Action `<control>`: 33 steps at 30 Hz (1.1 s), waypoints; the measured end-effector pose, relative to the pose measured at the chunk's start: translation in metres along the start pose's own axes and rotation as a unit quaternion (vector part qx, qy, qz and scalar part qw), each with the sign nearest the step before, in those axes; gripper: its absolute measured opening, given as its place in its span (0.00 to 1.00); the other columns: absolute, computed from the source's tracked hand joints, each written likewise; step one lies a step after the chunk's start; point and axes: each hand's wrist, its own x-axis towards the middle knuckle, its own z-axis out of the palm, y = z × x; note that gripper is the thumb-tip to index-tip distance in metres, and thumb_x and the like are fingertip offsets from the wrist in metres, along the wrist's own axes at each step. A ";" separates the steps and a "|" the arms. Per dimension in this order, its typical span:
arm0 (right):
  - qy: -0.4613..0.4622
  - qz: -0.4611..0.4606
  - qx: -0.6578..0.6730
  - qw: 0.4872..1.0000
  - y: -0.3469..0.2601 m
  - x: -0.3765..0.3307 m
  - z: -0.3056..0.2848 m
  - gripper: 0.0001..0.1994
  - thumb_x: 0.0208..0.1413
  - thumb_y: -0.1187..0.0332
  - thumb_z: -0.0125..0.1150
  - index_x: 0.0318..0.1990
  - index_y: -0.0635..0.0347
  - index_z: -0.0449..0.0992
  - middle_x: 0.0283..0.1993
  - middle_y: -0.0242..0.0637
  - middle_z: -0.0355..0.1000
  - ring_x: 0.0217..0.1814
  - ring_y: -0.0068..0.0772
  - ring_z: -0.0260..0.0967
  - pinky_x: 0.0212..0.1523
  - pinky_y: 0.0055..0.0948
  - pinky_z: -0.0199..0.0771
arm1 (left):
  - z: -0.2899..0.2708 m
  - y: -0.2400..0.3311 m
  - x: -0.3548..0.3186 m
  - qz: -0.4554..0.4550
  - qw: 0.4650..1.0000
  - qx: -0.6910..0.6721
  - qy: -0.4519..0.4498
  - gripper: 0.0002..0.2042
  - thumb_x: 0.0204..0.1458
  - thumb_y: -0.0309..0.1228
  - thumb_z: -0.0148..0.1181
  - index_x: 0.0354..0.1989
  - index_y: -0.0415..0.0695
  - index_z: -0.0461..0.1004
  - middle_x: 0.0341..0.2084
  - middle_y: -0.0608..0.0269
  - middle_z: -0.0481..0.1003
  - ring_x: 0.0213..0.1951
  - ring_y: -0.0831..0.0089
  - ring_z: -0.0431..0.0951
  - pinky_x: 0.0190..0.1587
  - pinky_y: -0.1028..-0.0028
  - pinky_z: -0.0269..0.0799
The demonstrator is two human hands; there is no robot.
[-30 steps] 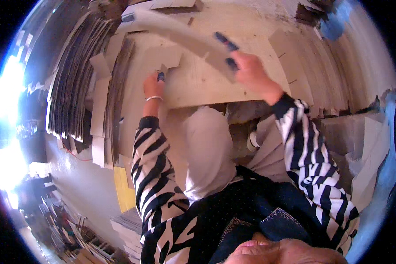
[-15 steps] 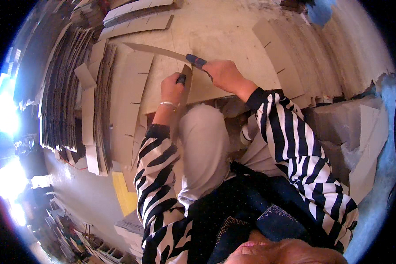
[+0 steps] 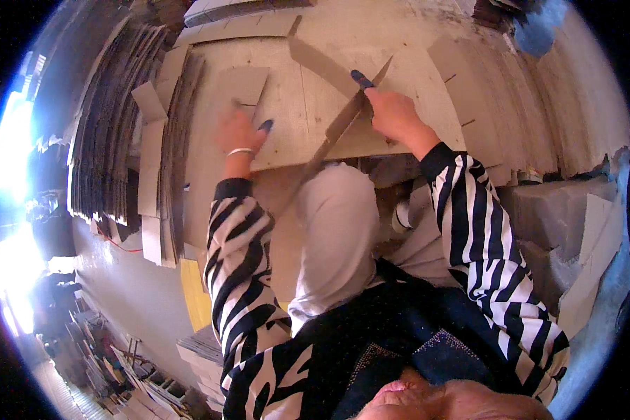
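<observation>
My right hand (image 3: pixel 393 117) is closed on cardboard strips (image 3: pixel 344 117) that cross each other, one running toward the far left and another slanting down toward my knee. Dark covering wraps its thumb. My left hand (image 3: pixel 242 134) is over a slotted cardboard strip (image 3: pixel 239 82) on the left of the board, its fingers smeared by motion. Its thumb, also with a dark tip, stands apart from the fingers, and I see nothing held between them. Whether the fingertips touch the strip I cannot tell.
The pale wooden board (image 3: pixel 308 91) lies before my knees. Tall cardboard stacks (image 3: pixel 112 133) stand at the left, more slotted cardboard (image 3: pixel 497 105) at the right. Further strips (image 3: pixel 238 29) lie at the far edge. A plastic-wrapped bundle (image 3: pixel 549 210) sits beside my right arm.
My left hand has let go of the cardboard strip and moved left over the slotted strips. My right hand has shifted right, with the crossed strips in it. The view has shifted slightly.
</observation>
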 end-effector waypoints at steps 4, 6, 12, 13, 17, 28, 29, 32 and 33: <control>0.044 -0.034 -0.004 0.998 0.010 0.003 0.020 0.21 0.42 0.77 0.53 0.48 0.58 0.67 0.33 0.46 0.74 0.38 0.52 0.72 0.36 0.47 0.70 | 0.040 -0.038 -0.017 -0.005 0.987 0.114 0.116 0.19 0.46 0.41 0.59 0.46 0.45 0.73 0.50 0.53 0.70 0.52 0.54 0.69 0.50 0.55 0.66; 0.061 -0.076 0.016 0.995 0.006 0.001 0.019 0.18 0.44 0.77 0.52 0.47 0.59 0.69 0.34 0.45 0.73 0.39 0.51 0.72 0.36 0.47 0.71 | 0.045 -0.039 -0.014 0.026 0.988 0.120 0.089 0.16 0.45 0.36 0.59 0.42 0.46 0.74 0.45 0.56 0.72 0.49 0.58 0.70 0.47 0.58 0.69; 0.166 -0.218 0.066 0.959 -0.020 -0.013 0.016 0.12 0.45 0.76 0.51 0.39 0.58 0.72 0.33 0.40 0.72 0.36 0.47 0.72 0.32 0.44 0.72 | 0.033 -0.020 -0.008 0.063 0.992 -0.025 0.105 0.11 0.42 0.28 0.56 0.37 0.48 0.77 0.39 0.61 0.73 0.43 0.59 0.73 0.43 0.64 0.72; 0.170 -0.218 0.068 0.959 -0.022 -0.014 0.017 0.11 0.44 0.76 0.51 0.38 0.58 0.72 0.32 0.40 0.71 0.35 0.47 0.72 0.32 0.43 0.72 | 0.031 -0.015 -0.006 0.073 0.990 -0.067 0.101 0.12 0.42 0.28 0.56 0.38 0.47 0.77 0.39 0.60 0.73 0.42 0.59 0.74 0.42 0.64 0.72; 0.200 -0.250 0.089 0.943 -0.030 -0.009 0.028 0.11 0.46 0.75 0.51 0.39 0.57 0.73 0.32 0.39 0.71 0.34 0.45 0.72 0.30 0.42 0.72 | 0.050 -0.037 0.011 0.071 0.972 -0.183 0.127 0.15 0.41 0.27 0.54 0.40 0.44 0.77 0.35 0.53 0.75 0.37 0.54 0.76 0.39 0.61 0.72; 0.134 -0.195 -0.034 0.971 -0.018 -0.008 0.026 0.11 0.50 0.71 0.52 0.41 0.50 0.76 0.30 0.37 0.73 0.31 0.43 0.74 0.26 0.41 0.73 | 0.070 -0.026 0.038 0.202 0.937 -0.253 0.130 0.13 0.47 0.32 0.55 0.35 0.34 0.77 0.17 0.56 0.73 0.25 0.71 0.71 0.31 0.70 0.65; 0.109 -0.178 -0.055 0.976 0.003 -0.009 0.035 0.11 0.50 0.71 0.52 0.42 0.50 0.76 0.30 0.38 0.73 0.32 0.44 0.74 0.27 0.42 0.74 | 0.055 0.012 0.024 0.139 0.917 -0.372 0.043 0.12 0.47 0.31 0.55 0.35 0.35 0.77 0.18 0.56 0.74 0.25 0.70 0.72 0.31 0.69 0.67; 0.094 -0.183 -0.016 0.978 0.007 -0.007 0.028 0.12 0.51 0.72 0.50 0.42 0.51 0.75 0.31 0.40 0.74 0.36 0.48 0.74 0.32 0.45 0.73 | 0.023 0.018 0.015 0.014 0.869 -0.482 -0.111 0.12 0.46 0.28 0.54 0.38 0.37 0.78 0.28 0.52 0.76 0.32 0.61 0.76 0.38 0.65 0.70; 0.093 -0.139 0.001 0.986 0.013 -0.005 0.018 0.13 0.49 0.73 0.51 0.43 0.51 0.74 0.33 0.41 0.74 0.37 0.49 0.73 0.33 0.46 0.72 | 0.021 0.018 0.017 -0.009 0.859 -0.489 -0.150 0.13 0.46 0.27 0.54 0.39 0.37 0.77 0.32 0.50 0.77 0.36 0.58 0.77 0.41 0.64 0.71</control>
